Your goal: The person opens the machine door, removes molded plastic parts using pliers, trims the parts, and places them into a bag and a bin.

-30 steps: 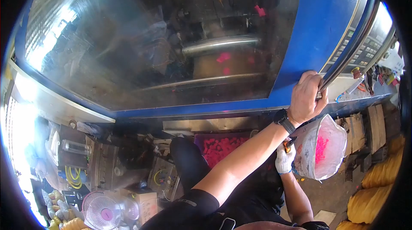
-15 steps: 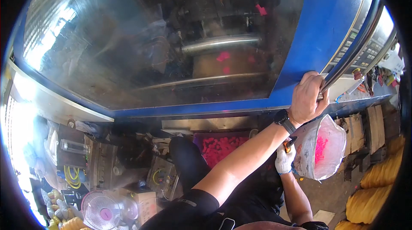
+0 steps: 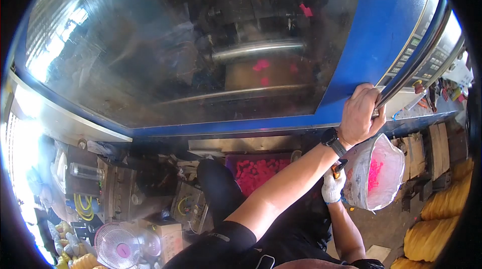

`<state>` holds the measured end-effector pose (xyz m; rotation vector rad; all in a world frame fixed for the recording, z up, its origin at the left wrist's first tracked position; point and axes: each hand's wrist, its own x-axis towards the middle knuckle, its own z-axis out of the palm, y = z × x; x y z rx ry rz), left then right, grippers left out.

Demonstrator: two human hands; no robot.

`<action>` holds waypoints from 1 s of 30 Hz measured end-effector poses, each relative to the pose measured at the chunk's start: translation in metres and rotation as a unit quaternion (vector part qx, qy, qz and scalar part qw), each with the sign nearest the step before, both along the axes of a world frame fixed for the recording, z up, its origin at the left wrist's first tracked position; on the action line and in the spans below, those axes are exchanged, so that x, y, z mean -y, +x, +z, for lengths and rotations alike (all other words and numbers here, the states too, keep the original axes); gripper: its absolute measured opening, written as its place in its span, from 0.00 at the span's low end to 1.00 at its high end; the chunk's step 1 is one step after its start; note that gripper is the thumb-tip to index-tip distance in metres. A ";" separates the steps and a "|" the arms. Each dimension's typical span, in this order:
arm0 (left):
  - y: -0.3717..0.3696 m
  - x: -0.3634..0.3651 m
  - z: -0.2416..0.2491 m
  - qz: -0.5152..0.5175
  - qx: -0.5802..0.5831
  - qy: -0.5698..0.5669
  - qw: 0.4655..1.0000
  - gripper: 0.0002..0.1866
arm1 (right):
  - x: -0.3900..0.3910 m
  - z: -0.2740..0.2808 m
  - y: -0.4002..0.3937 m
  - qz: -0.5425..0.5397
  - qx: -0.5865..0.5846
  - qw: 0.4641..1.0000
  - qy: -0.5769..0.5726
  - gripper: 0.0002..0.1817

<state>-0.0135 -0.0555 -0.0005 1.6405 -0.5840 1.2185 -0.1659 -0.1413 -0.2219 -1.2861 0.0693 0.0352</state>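
Observation:
My left hand (image 3: 359,114), bare and with a dark watch at the wrist, is closed round the lower end of a metal door handle (image 3: 412,63). That handle sits at the right edge of a blue machine door (image 3: 346,86) with a big smeared window. Lower down, my right hand (image 3: 332,186) wears a white glove and is closed on a small hand tool (image 3: 338,168) with black and orange parts; its exact kind is hidden. Just right of the glove stands a white sack (image 3: 357,178) holding bright pink pieces.
A purple bin (image 3: 232,164) of pink pieces lies below the door. Through the window a pink piece (image 3: 306,10) shows. Buttons line a control panel (image 3: 429,63) at right. Yellow sacks (image 3: 437,234) are lower right; a fan (image 3: 118,247) and carton (image 3: 170,239) lower left.

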 end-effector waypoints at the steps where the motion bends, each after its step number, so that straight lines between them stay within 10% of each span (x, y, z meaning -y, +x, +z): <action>1: 0.000 0.000 0.000 0.000 0.001 0.000 1.000 0.18 | 0.000 0.000 0.000 -0.002 -0.004 1.000 0.000 0.13; 30: 0.003 0.001 0.001 -0.010 -0.009 -0.007 1.000 0.19 | 0.003 -0.001 0.004 0.001 0.014 1.000 -0.001 0.13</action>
